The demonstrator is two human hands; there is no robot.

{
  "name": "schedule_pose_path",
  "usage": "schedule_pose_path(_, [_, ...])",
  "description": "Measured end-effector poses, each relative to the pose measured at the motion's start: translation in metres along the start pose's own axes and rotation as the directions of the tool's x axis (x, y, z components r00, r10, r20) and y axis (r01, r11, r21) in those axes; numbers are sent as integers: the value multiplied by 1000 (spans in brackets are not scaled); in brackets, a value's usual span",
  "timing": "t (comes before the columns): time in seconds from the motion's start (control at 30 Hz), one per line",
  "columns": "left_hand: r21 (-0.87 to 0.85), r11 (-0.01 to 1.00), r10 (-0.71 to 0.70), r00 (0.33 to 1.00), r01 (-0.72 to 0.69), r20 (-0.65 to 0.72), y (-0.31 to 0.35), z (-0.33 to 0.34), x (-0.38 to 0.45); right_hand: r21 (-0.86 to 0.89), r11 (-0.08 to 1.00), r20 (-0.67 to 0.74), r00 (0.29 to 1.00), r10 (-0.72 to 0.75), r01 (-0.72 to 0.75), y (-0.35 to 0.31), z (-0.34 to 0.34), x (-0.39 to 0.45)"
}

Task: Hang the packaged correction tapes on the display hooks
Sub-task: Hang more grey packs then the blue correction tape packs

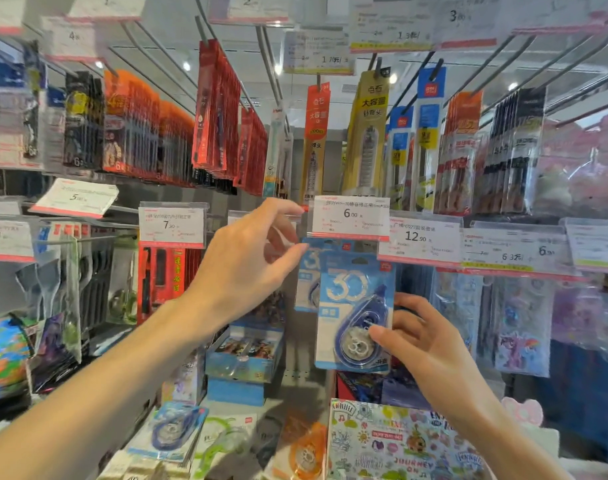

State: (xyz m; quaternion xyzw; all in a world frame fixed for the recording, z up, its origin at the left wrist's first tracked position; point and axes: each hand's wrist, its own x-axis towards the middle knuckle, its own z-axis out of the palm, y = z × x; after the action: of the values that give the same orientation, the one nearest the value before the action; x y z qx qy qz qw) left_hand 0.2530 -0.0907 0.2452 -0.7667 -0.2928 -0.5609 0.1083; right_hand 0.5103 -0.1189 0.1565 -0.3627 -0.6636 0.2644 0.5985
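Observation:
A blue packaged correction tape (352,306) with a big "30" on its card is held up just below the 6.00 price tag (350,216). My right hand (423,344) grips its lower right corner. My left hand (257,254) is raised beside the tag, fingertips pinching at the clear tag holder and the hook end, which is hidden behind it. Another blue correction tape pack (307,282) hangs behind the held one. One more blue pack (172,431) lies flat on the shelf below, next to an orange pack (304,452).
Rows of hooks hold pen and refill packs above (219,109) and scissors at left (91,289). A 12.90 tag (418,237) sits right of the 6.00 one. Sticker sheets (517,323) hang at right. A printed notebook (399,445) lies at the bottom.

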Motion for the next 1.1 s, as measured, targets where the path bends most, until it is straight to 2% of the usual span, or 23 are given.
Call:
schedule_pose_path(0.17, [20,985,172,985,-172,-10,4,-4,14,-42,999,-10,999,-34,33,-2,-1,-1])
schedule_pose_path(0.23, [5,981,195,980,-195,-36,7,-6,17,-49,997,-10,998,-55,54,-5,0,-1])
schedule_pose_path(0.47, [-75,988,133,990,-136,-46,12,-7,18,-46,992,0,993,-115,115,-15,13,5])
schedule_pose_path(0.77, [-73,991,106,994,-108,-34,8,-7,13,-81,985,-18,987,-157,155,-13,26,13])
schedule_pose_path(0.93, [-89,992,85,996,-87,-26,7,-3,6,-89,988,-46,990,-130,126,-6,28,14])
schedule_pose_path(1.1, [-224,971,-93,995,85,-29,-3,23,-31,-139,983,-111,985,-135,119,4,28,18])
